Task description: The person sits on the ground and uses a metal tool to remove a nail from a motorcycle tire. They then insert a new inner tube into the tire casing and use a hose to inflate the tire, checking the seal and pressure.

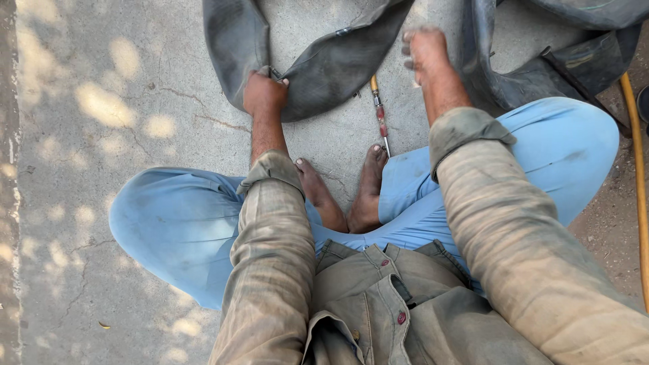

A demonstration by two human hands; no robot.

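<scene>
The left hand (pixel 265 93) is clenched on a fold of the limp, dark grey rubber inner tube (pixel 324 67), which lies on the cracked concrete floor (pixel 122 122) ahead of the person's bare feet and runs out past the top edge of the view. The right hand (pixel 427 51) hovers flat with fingers spread, holding nothing, partly covering a second heap of dark rubber (pixel 568 61) at the far right, its shape hard to read. Between the hands lies a thin metal nozzle with red and brass sections (pixel 379 115), and a yellow hose (pixel 635 169) follows the floor's right edge, cut off below.

Dressed in a dusty, olive-khaki long-sleeved work shirt (pixel 378 297) with small dark red buttons and cuffs turned back at the wrists, loose light blue trousers (pixel 182 223), feet (pixel 345 192) bare, the fabric seemingly grimed with dirt.
</scene>
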